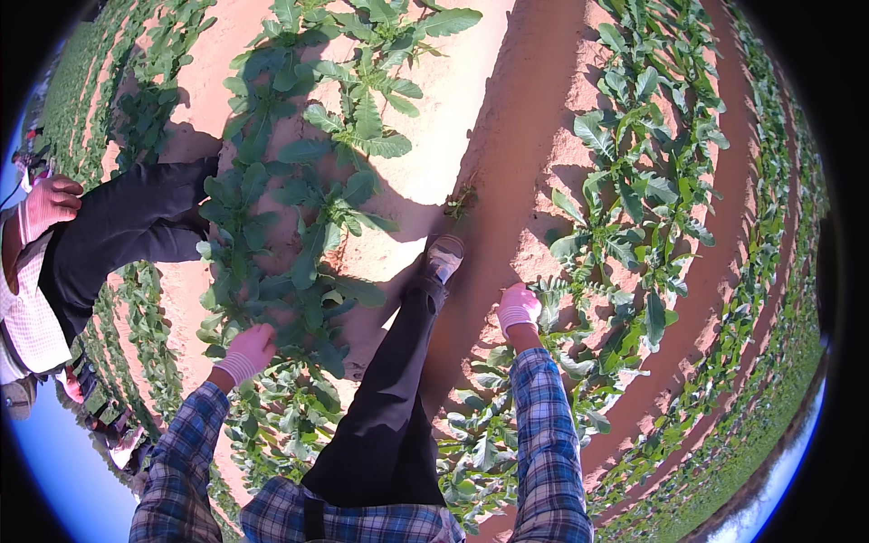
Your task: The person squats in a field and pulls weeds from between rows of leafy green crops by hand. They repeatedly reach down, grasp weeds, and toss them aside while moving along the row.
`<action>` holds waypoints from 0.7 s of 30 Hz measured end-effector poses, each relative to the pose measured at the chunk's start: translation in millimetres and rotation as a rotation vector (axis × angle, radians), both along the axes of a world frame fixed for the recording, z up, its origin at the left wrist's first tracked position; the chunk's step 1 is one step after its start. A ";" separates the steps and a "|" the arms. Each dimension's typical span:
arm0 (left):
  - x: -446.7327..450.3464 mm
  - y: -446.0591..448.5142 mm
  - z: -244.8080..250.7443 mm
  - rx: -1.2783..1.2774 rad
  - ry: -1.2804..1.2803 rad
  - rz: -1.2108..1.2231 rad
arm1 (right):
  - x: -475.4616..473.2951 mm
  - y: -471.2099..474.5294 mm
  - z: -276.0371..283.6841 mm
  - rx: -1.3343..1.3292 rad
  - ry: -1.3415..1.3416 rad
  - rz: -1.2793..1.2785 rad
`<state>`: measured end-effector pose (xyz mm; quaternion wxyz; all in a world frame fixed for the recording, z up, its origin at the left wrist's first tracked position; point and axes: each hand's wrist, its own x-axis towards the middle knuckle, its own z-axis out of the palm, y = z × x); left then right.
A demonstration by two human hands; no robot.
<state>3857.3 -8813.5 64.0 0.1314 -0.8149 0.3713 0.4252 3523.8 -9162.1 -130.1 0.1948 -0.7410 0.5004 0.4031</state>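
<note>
My left hand (250,350), in a pink glove with a striped cuff, is over the leafy crop row (309,224) on the left. Its fingers look curled, and the back of the hand hides whatever may be in them. My right hand (519,307), gloved alike, is at the near edge of the right-hand leafy row (631,197), beside a serrated leaf (551,298). Those fingers are bent too, with their inner side hidden. Between the rows, a small tuft of weeds (461,201) lies on the soil just ahead of my shoe (445,256).
A sandy furrow (536,122) runs forward between the planted rows. To the left a co-worker in dark trousers (136,217) stands by the row, a red-gloved hand (49,203) on the thigh. Other people (119,434) are farther off. More crop rows (767,224) curve away right.
</note>
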 end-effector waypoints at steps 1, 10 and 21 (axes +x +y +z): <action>3.7 -20.5 -12.2 -0.055 -0.041 -0.031 | 0.1 -1.7 0.7 0.038 0.000 0.006; 164.3 -259.7 -149.9 -0.066 -0.503 0.079 | 16.2 -24.3 7.4 0.276 0.142 -0.128; 210.9 -317.5 -194.0 0.324 -0.297 0.220 | 350.0 -210.8 -19.8 0.006 -0.912 -0.143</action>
